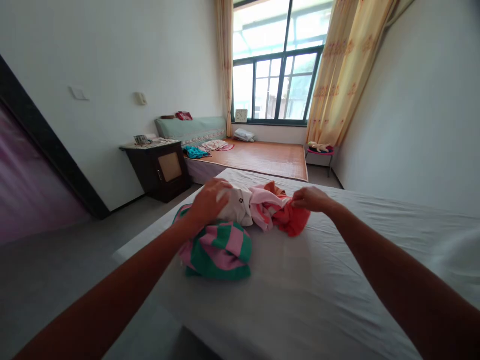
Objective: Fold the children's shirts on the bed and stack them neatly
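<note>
A small heap of clothes lies on a bed with a white sheet (337, 280). My left hand (208, 200) rests on a white garment (238, 205) at the heap's left, fingers curled over it. My right hand (309, 198) pinches the edge of an orange-red garment (294, 220). A pale pink piece (262, 202) lies between the two hands. In front of my left hand sits a green and pink checked garment (221, 250), bunched up.
A dark bedside cabinet (157, 167) stands at the left wall. Beyond it is a second bed with a bamboo mat (262, 157) and several clothes. A small pink stool (319, 150) sits by the yellow curtain (348, 70). Grey floor lies to the left.
</note>
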Tool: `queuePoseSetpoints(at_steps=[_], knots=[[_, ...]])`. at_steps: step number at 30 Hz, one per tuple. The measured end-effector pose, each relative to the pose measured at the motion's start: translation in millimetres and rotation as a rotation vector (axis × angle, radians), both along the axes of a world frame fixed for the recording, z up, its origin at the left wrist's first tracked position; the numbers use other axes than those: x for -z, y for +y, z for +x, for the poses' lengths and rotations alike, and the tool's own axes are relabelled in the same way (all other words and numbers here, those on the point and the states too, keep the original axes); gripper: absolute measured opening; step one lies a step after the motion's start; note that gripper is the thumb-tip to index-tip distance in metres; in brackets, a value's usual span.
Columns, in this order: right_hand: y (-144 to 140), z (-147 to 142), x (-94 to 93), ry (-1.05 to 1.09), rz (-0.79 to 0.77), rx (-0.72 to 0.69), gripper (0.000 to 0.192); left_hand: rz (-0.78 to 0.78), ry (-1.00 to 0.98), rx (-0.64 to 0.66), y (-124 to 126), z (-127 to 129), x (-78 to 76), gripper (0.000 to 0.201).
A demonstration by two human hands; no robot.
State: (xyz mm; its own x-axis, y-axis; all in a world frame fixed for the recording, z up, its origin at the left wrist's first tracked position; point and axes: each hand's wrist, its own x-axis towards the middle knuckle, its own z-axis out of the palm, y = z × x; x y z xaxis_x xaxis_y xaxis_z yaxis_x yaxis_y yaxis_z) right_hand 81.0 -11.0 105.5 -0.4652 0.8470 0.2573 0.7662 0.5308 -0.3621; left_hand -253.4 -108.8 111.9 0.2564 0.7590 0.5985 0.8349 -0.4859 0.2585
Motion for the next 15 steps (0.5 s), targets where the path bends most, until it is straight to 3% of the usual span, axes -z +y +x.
queuePoseSetpoints(at_steps=[2, 4, 7, 9, 12, 15], knots=[[6.2, -7.7, -27.6, 0.215, -0.012, -0.051, 0.023, -0.020, 0.206, 0.144, -12.8, 32.1, 13.2, 0.026], [11.0, -16.2, -57.6, 0.584, 0.016, -0.095, 0.029, -0.084, 0.380, 0.259, -22.0, 51.9, 29.1, 0.029], [13.0, -26.3, -86.2, 1.006, 0.046, -0.121, 0.037, -0.223, 0.577, 0.328, -21.4, 52.9, 50.7, 0.045], [12.9, -30.3, -87.3, 0.973, -0.055, -0.110, 0.038, -0.280, 0.648, 0.285, -12.2, 40.2, 56.6, 0.043], [13.2, -34.4, -67.1, 0.766, -0.223, -0.079, 0.036, -0.271, 0.582, 0.140, 4.9, 19.2, 50.5, 0.045], [11.9, -39.2, -39.8, 0.910, -0.302, -0.164, 0.033, -0.320, 0.392, 0.118, 14.6, 10.6, 36.8, 0.048]])
